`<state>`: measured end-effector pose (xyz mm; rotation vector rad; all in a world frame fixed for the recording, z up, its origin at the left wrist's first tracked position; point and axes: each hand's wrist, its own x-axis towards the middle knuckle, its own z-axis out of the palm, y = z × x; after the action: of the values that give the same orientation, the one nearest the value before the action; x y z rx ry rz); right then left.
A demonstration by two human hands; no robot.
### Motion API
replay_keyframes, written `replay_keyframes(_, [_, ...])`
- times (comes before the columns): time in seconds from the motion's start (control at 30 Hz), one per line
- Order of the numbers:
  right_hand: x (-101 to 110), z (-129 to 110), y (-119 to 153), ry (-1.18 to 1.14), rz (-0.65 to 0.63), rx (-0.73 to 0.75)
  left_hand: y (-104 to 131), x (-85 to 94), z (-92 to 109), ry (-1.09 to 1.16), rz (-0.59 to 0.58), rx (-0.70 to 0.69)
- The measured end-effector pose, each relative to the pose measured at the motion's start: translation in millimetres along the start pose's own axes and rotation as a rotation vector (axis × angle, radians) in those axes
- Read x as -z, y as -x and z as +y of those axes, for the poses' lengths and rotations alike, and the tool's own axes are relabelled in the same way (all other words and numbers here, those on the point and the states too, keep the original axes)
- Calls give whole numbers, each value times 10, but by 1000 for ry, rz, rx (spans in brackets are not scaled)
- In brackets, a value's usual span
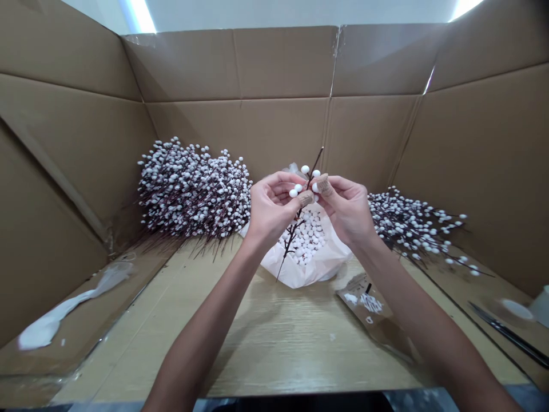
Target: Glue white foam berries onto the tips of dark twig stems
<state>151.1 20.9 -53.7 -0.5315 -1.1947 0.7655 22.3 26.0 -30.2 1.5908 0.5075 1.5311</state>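
A dark brown berry stem slants up between my hands, with several white berries near its upper part. My left hand is closed in a pinch on the stem, two white berries showing by its fingertips. My right hand pinches a white berry against the stem's side, thumb and fingers together. Tan tape wraps both thumbs. Below the hands, a white plastic bag lies open, filled with loose white berries. The exact contact between fingertips and stem is partly hidden.
A big heap of white-berried stems lies back left, a smaller heap right. Near my right forearm is a cardboard piece with white bits. Scissors lie far right, a crumpled white plastic strip left. Cardboard walls enclose the table.
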Motion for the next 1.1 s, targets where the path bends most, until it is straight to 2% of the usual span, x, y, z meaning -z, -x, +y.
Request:
replay_keyframes(0.17, [23,-22,-25,-7,-6,-65,-25,53,-12,-13,-41,71])
replay_keyframes(0.37, [56,-32,-41,-41,-34,-90,-87,259,88,-91,-248,176])
replay_keyframes(0.43, [61,-16,-40,-37,-38,-88,-110,323,129,-148,-269,174])
replay_keyframes(0.57, [46,32,-23,-40,-66,-113,-146,349,115,-138,-171,101])
replay_keyframes(0.8, [1,106,18,-59,-107,-167,-136,188,-54,105,-20,100])
replay_keyframes(0.97, [1,107,29,-65,-130,-159,-122,157,-40,219,-6,160])
replay_keyframes(1.1, [-11,108,35,-84,-144,-166,-121,152,-37,208,-8,145])
